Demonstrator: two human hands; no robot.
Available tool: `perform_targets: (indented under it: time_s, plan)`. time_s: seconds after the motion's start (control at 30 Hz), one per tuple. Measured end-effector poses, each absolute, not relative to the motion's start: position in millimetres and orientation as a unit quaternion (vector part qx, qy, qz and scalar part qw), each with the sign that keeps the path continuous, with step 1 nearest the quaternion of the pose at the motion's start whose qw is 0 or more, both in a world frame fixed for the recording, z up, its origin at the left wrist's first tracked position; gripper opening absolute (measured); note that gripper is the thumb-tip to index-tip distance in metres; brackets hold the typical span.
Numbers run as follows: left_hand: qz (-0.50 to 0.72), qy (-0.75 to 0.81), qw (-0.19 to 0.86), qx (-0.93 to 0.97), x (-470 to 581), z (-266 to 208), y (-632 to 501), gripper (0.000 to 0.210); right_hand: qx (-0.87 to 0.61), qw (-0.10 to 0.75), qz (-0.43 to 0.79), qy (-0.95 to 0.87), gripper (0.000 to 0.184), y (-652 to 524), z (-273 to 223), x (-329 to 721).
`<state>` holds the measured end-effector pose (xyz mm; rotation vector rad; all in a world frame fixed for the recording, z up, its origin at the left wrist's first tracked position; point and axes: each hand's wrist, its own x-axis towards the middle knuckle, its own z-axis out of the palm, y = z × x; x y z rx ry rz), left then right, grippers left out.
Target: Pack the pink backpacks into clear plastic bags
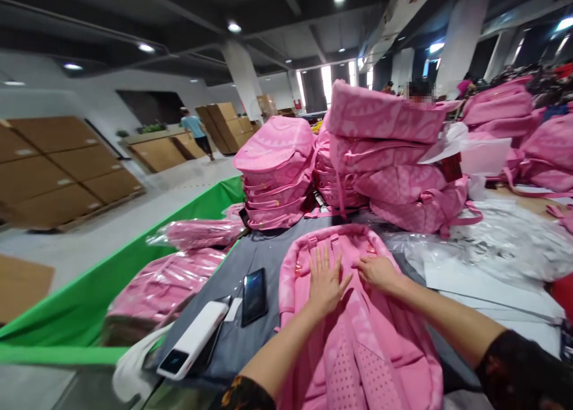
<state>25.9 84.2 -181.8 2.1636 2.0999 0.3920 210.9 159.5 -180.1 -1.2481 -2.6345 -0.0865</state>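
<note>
A pink backpack (405,344) lies on the grey-covered table in front of me, its back panel and perforated shoulder straps facing up. My left hand (326,281) rests flat on the upper back panel with fingers spread. Beside it, my right hand (378,273) is closed, its thumb and fingertips pinching the backpack near the top of the straps; the exact bit of fabric is partly hidden. Small shiny red pieces show at both upper corners of the panel. Left of the backpack lie a dark phone (254,296) and a white handheld device with a small screen (194,338).
Stacked pink backpacks (277,171) stand behind, with a taller pile (385,153) beside them. Plastic bags (505,237) and white sheets (483,284) cover the right side. A green-walled bin (80,314) at left holds plastic-wrapped backpacks (161,284). A person (196,132) walks near cartons (67,165).
</note>
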Motion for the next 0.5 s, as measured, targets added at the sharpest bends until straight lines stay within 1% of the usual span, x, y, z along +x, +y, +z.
perform_targets:
  time_s: [0.07, 0.13, 0.2, 0.3, 0.4, 0.5]
  plan:
    - [0.122, 0.661, 0.075, 0.736, 38.2, -185.6, 85.3, 0.069, -0.446, 0.116, -0.02, -0.887, 0.027, 191.0, -162.0, 215.8]
    - [0.109, 0.652, 0.091, 0.745, 44.9, -193.4, 81.3, 0.072, -0.482, 0.138, -0.021, -0.865, 0.03, 221.6, -146.0, 224.8]
    - [0.096, 0.658, 0.093, 0.741, 45.1, -201.6, 75.1, 0.075, -0.532, 0.152, -0.02, -0.833, 0.03, 242.5, -142.6, 237.3]
    - [0.079, 0.67, 0.1, 0.732, 39.4, -207.2, 67.3, 0.075, -0.608, 0.125, 0.007, -0.784, 0.027, 251.8, -164.2, 257.7]
    - [0.067, 0.671, 0.102, 0.732, 36.8, -205.7, 65.9, 0.075, -0.642, 0.082, 0.053, -0.76, 0.023, 253.0, -190.2, 272.7]
    - [0.061, 0.667, 0.089, 0.737, 39.6, -204.1, 70.5, 0.074, -0.642, 0.062, 0.085, -0.759, 0.03, 266.1, -199.6, 282.6]
